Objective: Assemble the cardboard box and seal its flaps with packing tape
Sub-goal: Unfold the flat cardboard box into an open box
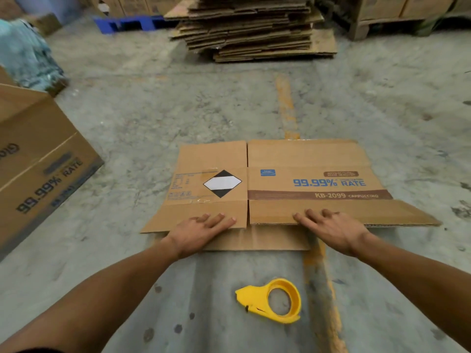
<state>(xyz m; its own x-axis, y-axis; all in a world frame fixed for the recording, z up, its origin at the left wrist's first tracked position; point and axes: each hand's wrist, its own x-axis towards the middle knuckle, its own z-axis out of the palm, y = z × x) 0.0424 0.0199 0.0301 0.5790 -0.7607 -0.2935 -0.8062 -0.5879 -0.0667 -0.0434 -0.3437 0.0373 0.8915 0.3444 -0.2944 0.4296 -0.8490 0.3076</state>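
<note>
A flattened cardboard box (293, 171) lies on the concrete floor in front of me, printed "99.99% RATE" with a black-and-white diamond label. My left hand (201, 231) rests flat on the near left flap, fingers spread. On the edge of the near right flap sits my right hand (331, 226), fingers on top of the cardboard; whether they curl under the edge is not visible. A yellow tape dispenser (271, 300) lies on the floor close to me, between my forearms, touched by neither hand.
An assembled box (38, 159) of the same print stands at the left. A tall stack of flat cartons (249, 29) sits at the back, with a blue pallet (127, 22) and a wooden pallet (369, 26) beside it. A yellow floor line (286, 103) runs under the box.
</note>
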